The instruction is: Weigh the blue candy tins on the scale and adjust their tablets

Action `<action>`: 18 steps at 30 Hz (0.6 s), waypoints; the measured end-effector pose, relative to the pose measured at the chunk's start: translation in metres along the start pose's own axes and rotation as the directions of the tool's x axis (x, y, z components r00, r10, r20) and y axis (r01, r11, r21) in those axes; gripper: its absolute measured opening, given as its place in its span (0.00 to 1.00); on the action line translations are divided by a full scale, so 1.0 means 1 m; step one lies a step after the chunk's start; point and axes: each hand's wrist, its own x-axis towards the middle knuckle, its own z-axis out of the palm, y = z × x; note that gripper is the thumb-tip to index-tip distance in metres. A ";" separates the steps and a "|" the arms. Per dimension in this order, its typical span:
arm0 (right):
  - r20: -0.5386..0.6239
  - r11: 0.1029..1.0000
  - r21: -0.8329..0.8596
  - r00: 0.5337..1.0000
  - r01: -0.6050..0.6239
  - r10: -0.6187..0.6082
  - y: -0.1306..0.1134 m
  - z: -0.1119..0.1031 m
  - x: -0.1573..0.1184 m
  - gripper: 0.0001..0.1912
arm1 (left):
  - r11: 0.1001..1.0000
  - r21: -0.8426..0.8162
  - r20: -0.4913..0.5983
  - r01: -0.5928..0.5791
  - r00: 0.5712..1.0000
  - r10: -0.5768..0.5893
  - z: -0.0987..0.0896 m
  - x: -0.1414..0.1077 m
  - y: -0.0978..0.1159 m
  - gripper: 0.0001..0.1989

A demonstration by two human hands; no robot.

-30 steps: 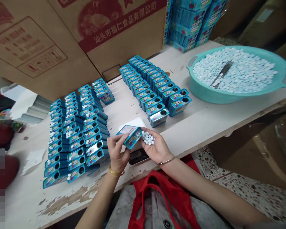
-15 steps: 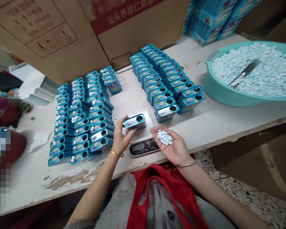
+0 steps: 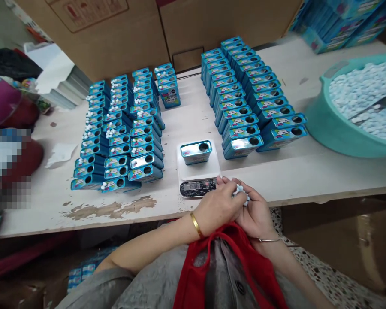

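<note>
A blue candy tin (image 3: pixel 196 153) with a round hole in its top stands upright on the white plate of a digital scale (image 3: pixel 194 189), whose display is lit. Just right of the scale, my right hand (image 3: pixel 255 212) is cupped, palm up, around a small heap of pale blue and white candies (image 3: pixel 243 195). Over that palm reaches my left hand (image 3: pixel 220 202), its fingers closed down among the candies. What the left fingertips pinch is partly hidden.
Rows of blue tins (image 3: pixel 116 150), many with loose candies on top, stand on the left; more rows (image 3: pixel 241 94) stand right of centre. A turquoise basin (image 3: pixel 328 124) of candies with a metal scoop is at the right. Cardboard boxes (image 3: pixel 141 43) back the table.
My left hand has let go of the tin on the scale and moved right to the candies in my right hand. The view has shifted, and the scale's display reading has changed.
</note>
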 end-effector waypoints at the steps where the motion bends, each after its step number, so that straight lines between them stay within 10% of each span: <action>1: -0.002 1.000 0.003 1.000 0.000 0.000 0.000 -0.001 0.000 0.14 | 1.000 0.011 -0.002 0.005 1.000 -0.005 -0.001 0.002 0.001 0.10; 18: 0.043 0.999 0.035 0.999 0.005 -0.006 0.010 0.021 0.007 0.15 | 0.999 0.007 0.100 0.037 0.994 -0.038 -0.012 0.002 -0.018 0.09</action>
